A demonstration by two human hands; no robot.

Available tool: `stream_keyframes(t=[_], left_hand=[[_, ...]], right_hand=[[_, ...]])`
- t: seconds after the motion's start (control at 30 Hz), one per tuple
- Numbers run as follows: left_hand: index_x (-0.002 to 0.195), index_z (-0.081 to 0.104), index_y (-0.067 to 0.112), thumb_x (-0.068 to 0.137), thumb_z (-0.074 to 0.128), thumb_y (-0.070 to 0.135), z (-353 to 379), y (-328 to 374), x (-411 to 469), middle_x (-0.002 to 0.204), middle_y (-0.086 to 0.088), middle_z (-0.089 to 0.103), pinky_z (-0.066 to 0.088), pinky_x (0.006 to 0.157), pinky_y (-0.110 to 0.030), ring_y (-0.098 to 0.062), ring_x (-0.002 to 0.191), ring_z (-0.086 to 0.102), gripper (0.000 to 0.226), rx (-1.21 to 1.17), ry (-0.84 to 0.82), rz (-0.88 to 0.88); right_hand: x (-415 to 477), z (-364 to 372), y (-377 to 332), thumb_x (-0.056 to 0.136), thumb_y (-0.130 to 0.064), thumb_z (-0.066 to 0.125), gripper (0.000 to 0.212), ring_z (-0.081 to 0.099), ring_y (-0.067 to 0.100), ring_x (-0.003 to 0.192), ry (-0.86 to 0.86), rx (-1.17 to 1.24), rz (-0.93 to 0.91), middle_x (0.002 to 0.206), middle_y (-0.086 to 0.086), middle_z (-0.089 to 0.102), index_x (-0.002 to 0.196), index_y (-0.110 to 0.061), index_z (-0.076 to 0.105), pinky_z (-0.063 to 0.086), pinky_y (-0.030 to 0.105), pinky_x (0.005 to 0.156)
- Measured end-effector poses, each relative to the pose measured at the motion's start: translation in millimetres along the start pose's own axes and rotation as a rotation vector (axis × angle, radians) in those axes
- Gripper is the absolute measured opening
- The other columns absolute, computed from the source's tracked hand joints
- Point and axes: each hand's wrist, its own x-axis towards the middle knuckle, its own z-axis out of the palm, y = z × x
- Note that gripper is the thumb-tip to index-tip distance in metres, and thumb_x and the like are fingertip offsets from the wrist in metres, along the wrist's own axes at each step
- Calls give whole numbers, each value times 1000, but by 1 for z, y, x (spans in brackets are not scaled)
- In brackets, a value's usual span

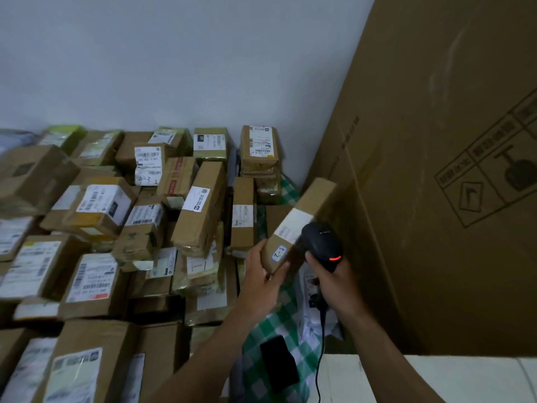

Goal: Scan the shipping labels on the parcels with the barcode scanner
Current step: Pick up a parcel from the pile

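Our left hand (pixel 261 273) grips one parcel (pixel 300 219); our right hand (pixel 334 283) grips one scanner (pixel 322 245), with a big carton (pixel 436 170) close at three o'clock.

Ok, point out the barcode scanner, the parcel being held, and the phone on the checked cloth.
barcode scanner (pixel 322 245), head view, top of its black head.
held parcel (pixel 300 220), head view, its white shipping label.
black phone (pixel 279 363), head view, middle of its face.

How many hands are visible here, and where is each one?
2. The left hand grips the near end of a long cardboard parcel; the right hand, just right of it, holds the black barcode scanner close to that parcel. No other hand shows.
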Motion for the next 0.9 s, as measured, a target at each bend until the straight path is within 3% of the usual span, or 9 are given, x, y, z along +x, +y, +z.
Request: stream_keyframes(t=[0.07,0.17,0.3,0.43,0.53,0.6,0.73,0.9], left_hand=[[131,38,49,86,83,28,-1,-3,-4,138,8,45,50,104,-29,0,122,52,67,-63,-2,24],[129,48,43,79,89,29,-1,-2,-9,134,8,54,53,98,-28,-5,119,58,66,-154,18,64],[121,58,46,90,76,43,-6,9,-15,126,8,66,57,96,-34,-11,117,65,37,-312,10,6],[141,55,45,96,73,32,-19,14,-11,135,17,62,54,98,-26,0,123,59,50,-252,-60,34],[147,53,41,96,72,35,-31,15,-8,140,16,60,53,101,-25,1,123,60,55,-216,-83,48],[147,51,46,94,72,42,-39,13,-3,143,13,57,56,100,-32,-6,121,62,57,-185,-77,37],[149,46,50,96,70,39,-58,18,11,152,9,43,56,102,-39,-13,129,54,59,-5,-53,52],[146,50,47,94,73,36,-68,32,36,156,8,33,48,110,-53,-24,142,38,58,194,-26,103]], right_hand=[[-3,6,-2,96,-24,73,22,74,2,85,-2,-3,10,109,-4,75,116,-28,66,56,21,66],[-8,10,-4,95,-27,75,20,73,13,97,24,11,0,111,-4,76,114,-31,68,58,31,78],[-15,9,-14,96,-22,73,18,74,11,91,8,86,32,97,-11,78,112,-29,69,56,27,74],[-18,5,-20,94,-24,75,32,74,16,103,-50,59,35,112,-2,77,125,-24,68,59,24,74],[-21,2,-25,84,-40,83,52,73,23,110,-53,41,29,119,3,76,130,-23,66,62,42,86],[-23,-2,-29,81,-40,85,53,74,27,108,-55,3,38,116,5,77,127,-22,67,59,53,94],[-23,-9,-38,87,-27,83,26,75,21,93,-98,-170,-15,94,1,79,110,-25,71,60,40,83],[-24,-12,-49,84,-27,86,41,72,6,98,-175,-299,-67,104,-11,77,121,-33,69,57,29,82]])
